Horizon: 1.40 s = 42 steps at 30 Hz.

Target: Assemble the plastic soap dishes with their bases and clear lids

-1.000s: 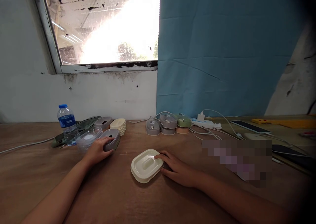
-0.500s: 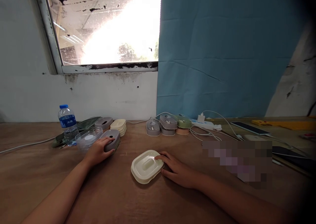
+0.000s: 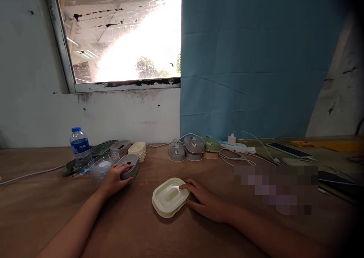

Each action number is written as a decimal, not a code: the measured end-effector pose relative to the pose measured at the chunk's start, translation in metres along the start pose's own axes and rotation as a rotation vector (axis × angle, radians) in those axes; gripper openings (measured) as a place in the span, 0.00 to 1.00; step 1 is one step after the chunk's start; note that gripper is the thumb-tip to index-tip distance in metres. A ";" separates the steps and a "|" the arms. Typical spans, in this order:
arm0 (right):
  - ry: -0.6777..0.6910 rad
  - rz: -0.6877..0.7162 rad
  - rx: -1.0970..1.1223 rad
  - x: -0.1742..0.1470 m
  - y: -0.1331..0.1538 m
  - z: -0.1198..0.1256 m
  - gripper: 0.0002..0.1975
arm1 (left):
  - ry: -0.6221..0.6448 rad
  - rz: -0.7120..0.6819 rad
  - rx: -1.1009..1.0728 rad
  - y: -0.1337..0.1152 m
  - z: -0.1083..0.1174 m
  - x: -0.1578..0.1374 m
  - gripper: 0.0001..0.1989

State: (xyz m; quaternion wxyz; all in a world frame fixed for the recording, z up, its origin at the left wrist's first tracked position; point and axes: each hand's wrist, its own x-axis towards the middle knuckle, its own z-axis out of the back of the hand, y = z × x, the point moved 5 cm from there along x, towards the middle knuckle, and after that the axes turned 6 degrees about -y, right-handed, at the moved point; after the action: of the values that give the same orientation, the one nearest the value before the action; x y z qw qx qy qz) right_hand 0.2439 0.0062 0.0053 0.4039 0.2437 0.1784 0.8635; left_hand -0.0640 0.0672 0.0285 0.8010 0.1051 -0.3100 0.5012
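My right hand (image 3: 206, 202) grips the right edge of a cream, rounded-rectangular plastic lid-like tray (image 3: 166, 197), fingers on top and thumb at the side. It has a raised oval in its middle and lies on the table in front of me. Farther left, my left hand (image 3: 115, 180) is closed over a stack of grey oval plastic lids (image 3: 134, 167) with a dark hole in the top. Its fingers rest on top and the thumb lies along the near side. Just behind stand a stack of cream lids (image 3: 137, 150) and another grey piece (image 3: 120, 146) with a dark slot.
A clear plastic bowl (image 3: 102, 167) and a water bottle (image 3: 80, 150) stand left of my left hand. Along the wall sit grey boxes (image 3: 176, 152), a green box (image 3: 211, 143), a power strip (image 3: 234, 147) with cables, and a phone (image 3: 288, 150). A blurred patch covers the right side.
The whole view has shifted, so everything sits slightly lower in the picture. Both hands keep their places on the grey lids and the cream tray.
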 end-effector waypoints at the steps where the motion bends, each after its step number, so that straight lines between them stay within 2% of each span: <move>1: 0.000 0.000 -0.001 0.000 0.000 0.000 0.20 | 0.002 0.000 0.005 0.000 0.000 0.000 0.20; 23: 0.012 -0.010 -0.002 0.000 0.000 0.002 0.21 | -0.022 0.001 0.017 -0.004 -0.004 0.002 0.19; 42: 0.010 0.008 -0.004 0.000 0.003 0.003 0.21 | 0.039 0.070 -0.099 -0.002 -0.001 0.005 0.20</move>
State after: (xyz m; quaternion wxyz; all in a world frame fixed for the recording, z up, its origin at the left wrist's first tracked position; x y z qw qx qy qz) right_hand 0.2439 0.0046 0.0087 0.3998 0.2391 0.1778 0.8668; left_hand -0.0598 0.0703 0.0309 0.7931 0.0447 -0.3221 0.5150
